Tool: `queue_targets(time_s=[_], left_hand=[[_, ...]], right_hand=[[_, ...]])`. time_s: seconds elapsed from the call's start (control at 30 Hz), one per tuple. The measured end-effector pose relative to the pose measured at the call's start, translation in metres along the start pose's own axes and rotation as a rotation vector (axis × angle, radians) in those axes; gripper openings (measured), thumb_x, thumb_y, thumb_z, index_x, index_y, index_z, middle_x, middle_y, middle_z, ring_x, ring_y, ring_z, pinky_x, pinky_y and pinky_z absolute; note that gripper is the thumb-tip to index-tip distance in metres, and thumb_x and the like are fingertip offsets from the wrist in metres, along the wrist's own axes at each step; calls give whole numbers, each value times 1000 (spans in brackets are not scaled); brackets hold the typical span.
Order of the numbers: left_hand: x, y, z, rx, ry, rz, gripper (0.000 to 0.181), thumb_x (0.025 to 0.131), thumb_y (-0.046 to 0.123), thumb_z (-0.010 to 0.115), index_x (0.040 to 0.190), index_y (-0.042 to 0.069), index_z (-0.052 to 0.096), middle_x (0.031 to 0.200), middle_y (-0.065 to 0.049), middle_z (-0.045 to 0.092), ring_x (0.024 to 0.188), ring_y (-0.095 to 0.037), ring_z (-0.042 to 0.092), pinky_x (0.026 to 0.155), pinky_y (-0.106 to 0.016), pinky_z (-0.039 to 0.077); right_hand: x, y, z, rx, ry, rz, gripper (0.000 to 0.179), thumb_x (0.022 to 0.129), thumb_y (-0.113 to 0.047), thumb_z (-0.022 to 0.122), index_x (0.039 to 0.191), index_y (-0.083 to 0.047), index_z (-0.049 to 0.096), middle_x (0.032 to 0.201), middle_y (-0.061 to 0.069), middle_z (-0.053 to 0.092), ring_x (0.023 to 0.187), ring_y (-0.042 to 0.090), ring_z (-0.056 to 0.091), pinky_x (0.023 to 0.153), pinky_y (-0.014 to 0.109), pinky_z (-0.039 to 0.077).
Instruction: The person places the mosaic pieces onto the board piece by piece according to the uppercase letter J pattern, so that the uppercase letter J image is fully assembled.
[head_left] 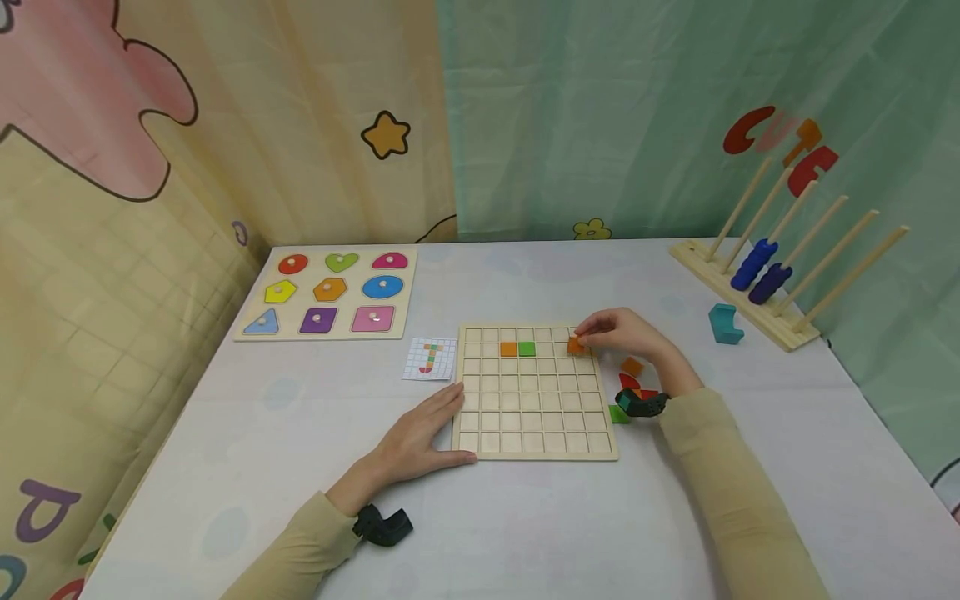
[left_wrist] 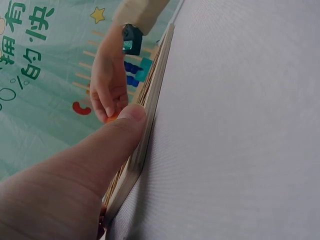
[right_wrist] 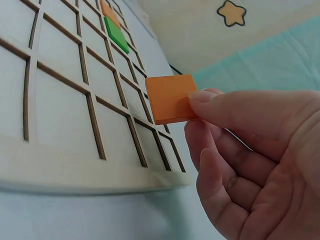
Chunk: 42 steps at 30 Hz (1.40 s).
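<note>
A wooden grid board (head_left: 540, 456) lies on the table with an orange tile (head_left: 508, 349) and a green tile (head_left: 527, 349) side by side in its second row. My right hand (head_left: 621, 331) pinches a square orange tile (right_wrist: 172, 99) between thumb and fingers, held over the board's upper right part. Along the board's lower left corner rests my left hand (head_left: 420, 437), fingers straight at the left side and thumb (left_wrist: 132, 112) against the near edge. A small pattern card (head_left: 430, 359) with a coloured hook shape lies left of the board.
Right of the board lie loose tiles, among them an orange one (head_left: 632, 367) and a green one (head_left: 619, 414), partly behind the right wrist's band. A shape puzzle (head_left: 322, 333) sits back left. A peg stand (head_left: 795, 337) and a teal piece (head_left: 726, 323) are at right.
</note>
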<state>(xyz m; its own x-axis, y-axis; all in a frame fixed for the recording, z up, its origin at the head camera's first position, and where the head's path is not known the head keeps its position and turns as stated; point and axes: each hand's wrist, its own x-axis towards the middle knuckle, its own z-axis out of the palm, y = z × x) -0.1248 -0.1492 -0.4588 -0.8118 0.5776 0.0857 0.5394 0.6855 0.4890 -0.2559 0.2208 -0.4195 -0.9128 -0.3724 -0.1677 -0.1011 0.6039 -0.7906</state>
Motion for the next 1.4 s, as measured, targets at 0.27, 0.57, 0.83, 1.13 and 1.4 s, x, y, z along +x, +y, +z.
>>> queue_targets(time_s=[0.27,0.57,0.83,1.13,1.4], left_hand=[[0,0,1,2,6,1,94,79,64,61,144,1,35,153,-6,26,140,-17,22,110,-39,27],[1,0,1,8,0,-4,95,79,65,60,144,2,34,153,-6,25,140,-17,21,110,-38,26],[0,1,1,1,6,4,95,79,63,62,144,1,33,153,-7,26,140,-17,21,110,-39,27],[-1,0,1,-12,13,11,94,79,64,61,144,0,34,152,-7,26,140,-18,22,110,-39,27],[0,0,1,-16,11,7,94,79,63,62,144,1,34,153,-7,26,140,-17,22,110,-39,27]], right_hand=[[17,-15,16,-48,-31,-42,24,89,-23,66,105,-6,70,104,9,67,99,25,57,86,40,45],[28,-23,33,-115,-37,-46,19,89,-21,66,100,-7,72,97,6,68,87,21,58,75,33,48],[16,-27,30,-160,39,-68,24,84,-18,71,105,-6,68,103,11,62,91,25,58,76,39,50],[-10,-13,1,-124,119,-66,32,85,-21,70,112,-4,65,101,11,62,86,25,59,74,37,49],[-33,3,-18,-139,136,14,37,87,-26,69,114,-2,63,105,13,61,89,26,58,77,33,51]])
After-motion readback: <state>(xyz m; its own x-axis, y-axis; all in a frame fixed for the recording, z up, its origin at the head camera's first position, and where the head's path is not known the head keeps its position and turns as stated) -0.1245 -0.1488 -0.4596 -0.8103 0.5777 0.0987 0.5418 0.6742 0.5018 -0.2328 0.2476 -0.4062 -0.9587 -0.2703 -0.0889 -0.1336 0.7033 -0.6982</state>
